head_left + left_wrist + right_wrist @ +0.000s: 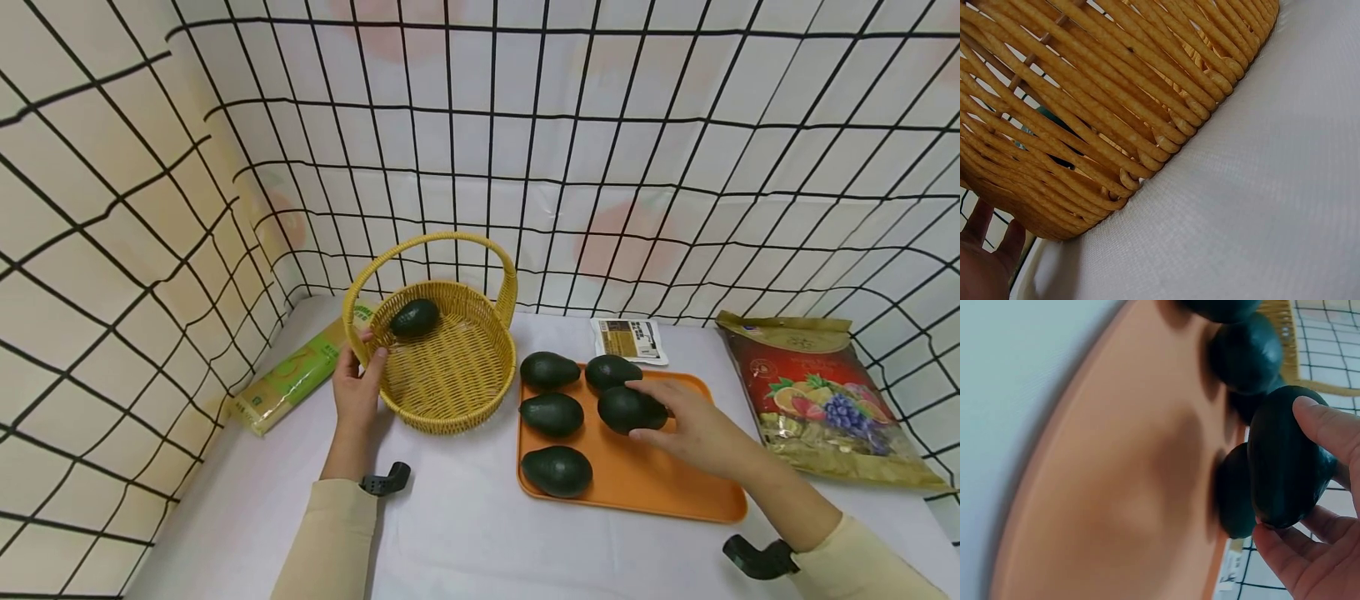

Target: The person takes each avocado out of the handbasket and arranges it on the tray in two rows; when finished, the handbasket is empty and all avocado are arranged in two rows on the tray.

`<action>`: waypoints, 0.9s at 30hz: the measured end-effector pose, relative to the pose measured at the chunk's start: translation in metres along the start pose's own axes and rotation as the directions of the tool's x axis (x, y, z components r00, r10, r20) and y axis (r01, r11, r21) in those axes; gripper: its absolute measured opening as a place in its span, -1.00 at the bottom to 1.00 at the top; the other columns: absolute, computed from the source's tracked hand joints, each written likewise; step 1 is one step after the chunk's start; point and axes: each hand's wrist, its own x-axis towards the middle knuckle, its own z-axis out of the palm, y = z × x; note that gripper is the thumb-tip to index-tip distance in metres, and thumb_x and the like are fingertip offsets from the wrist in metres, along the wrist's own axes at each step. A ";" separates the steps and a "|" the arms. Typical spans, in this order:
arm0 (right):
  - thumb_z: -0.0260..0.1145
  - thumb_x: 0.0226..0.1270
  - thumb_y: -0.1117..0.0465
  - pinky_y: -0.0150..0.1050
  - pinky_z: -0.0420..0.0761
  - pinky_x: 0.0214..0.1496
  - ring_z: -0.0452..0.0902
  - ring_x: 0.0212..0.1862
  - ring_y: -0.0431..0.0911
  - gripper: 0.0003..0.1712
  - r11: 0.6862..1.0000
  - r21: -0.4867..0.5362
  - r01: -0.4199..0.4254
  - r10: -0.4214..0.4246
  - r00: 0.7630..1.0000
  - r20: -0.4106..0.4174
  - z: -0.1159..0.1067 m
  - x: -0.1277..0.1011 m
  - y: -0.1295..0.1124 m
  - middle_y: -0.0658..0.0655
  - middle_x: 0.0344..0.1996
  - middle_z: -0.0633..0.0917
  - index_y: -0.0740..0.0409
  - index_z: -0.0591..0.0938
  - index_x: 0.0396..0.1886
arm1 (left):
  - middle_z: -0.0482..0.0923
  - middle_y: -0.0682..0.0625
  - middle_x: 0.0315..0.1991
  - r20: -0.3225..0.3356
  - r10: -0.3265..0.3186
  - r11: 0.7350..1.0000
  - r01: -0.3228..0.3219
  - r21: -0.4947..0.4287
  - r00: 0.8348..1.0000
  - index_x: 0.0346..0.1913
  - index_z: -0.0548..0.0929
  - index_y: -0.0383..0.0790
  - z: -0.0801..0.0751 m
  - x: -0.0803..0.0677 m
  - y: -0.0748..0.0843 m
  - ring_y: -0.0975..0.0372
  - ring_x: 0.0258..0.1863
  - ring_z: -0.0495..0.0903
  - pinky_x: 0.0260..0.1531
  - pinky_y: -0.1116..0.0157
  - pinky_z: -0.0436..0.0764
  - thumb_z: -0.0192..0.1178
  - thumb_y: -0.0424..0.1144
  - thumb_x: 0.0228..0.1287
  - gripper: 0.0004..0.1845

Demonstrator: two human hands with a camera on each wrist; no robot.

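My right hand (693, 429) holds a dark green avocado (632, 410) between thumb and fingers. The right wrist view shows this avocado (1285, 459) raised off the orange tray (660, 483), its shadow falling below. Several more avocados, such as the nearest one (557, 472), lie along the tray's left and back. On the left, my left hand (358, 385) grips the yellow wicker basket (450, 367) at its left side, by the foot of the handle. One avocado (415, 318) lies inside the basket, against its back left wall. The woven side (1116, 94) fills much of the left wrist view.
A long green and yellow packet (300, 367) lies left of the basket. Behind the tray is a small white and brown sachet (630, 341). A large red and gold fruit-print bag (825, 400) lies at the right. Black wire mesh (540, 179) encloses the back and sides.
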 end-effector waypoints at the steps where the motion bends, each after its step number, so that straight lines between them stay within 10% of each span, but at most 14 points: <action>1: 0.49 0.27 -0.08 0.44 0.43 0.29 0.35 0.38 0.37 -0.16 1.000 -0.004 -0.001 0.001 1.000 0.001 0.002 0.000 0.002 0.40 0.40 0.43 0.07 0.41 0.47 | 0.41 -0.05 0.44 0.003 -0.005 1.000 0.005 0.007 1.000 0.37 0.46 -0.21 0.000 -0.002 0.004 0.15 0.47 0.35 0.43 0.05 0.40 0.20 -0.29 0.48 -0.55; 27: 0.48 0.31 0.02 0.21 0.62 0.13 0.53 0.13 0.18 -0.46 0.999 -0.044 -0.013 0.010 0.999 -0.050 0.023 0.009 0.015 0.26 0.18 0.55 -0.04 0.57 0.26 | 0.39 -0.13 0.45 0.006 -0.010 1.000 0.009 0.023 1.000 0.37 0.44 -0.30 0.003 -0.013 0.026 0.09 0.48 0.33 0.44 0.03 0.39 0.16 -0.33 0.49 -0.55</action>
